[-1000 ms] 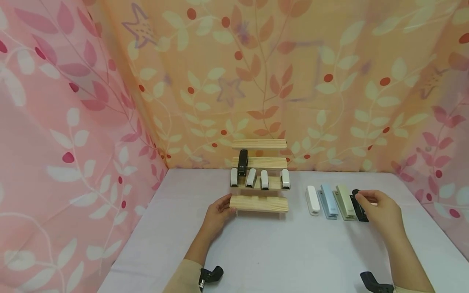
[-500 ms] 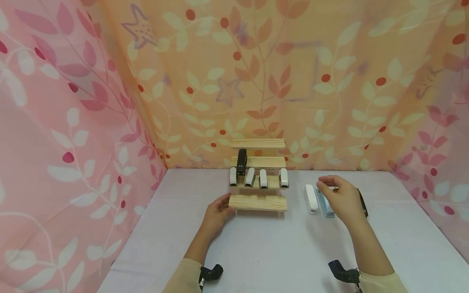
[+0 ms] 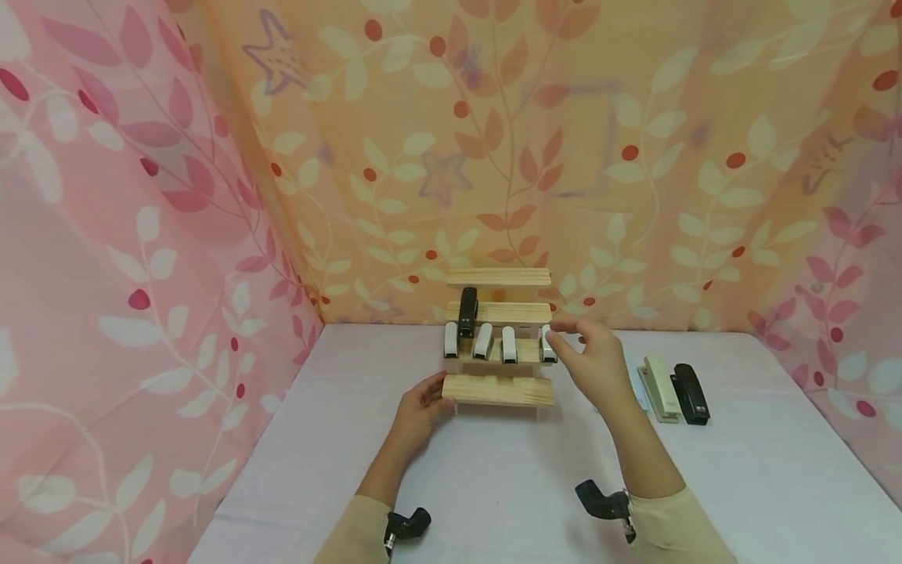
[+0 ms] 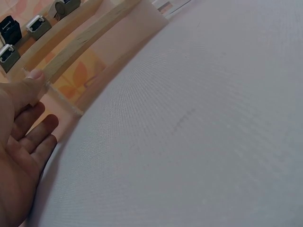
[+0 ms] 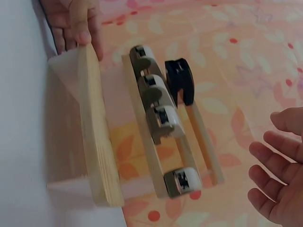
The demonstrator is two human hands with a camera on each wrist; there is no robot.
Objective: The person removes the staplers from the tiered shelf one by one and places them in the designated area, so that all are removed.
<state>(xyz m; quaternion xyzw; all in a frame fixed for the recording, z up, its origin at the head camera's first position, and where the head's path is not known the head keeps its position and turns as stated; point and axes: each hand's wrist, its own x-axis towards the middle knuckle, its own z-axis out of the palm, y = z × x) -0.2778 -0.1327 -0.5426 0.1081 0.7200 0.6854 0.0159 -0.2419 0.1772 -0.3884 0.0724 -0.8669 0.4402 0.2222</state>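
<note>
"Hands?"

"Left hand (image 3: 417, 411) pinches the wooden rack (image 3: 498, 390), long axis left to right, by its front tier's left end. Right hand (image 3: 596, 362), fingers loose, holds nothing, mostly hiding a light-blue stapler (image 3: 640, 391)."

"Staplers aboard?"

"Four white staplers (image 3: 509, 345) on tier two, running front to back; one black stapler (image 3: 468, 312) on tier three."

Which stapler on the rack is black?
The black stapler near the left end of the rack, one tier above the four white staplers; its colour and higher tier set it apart.
</note>
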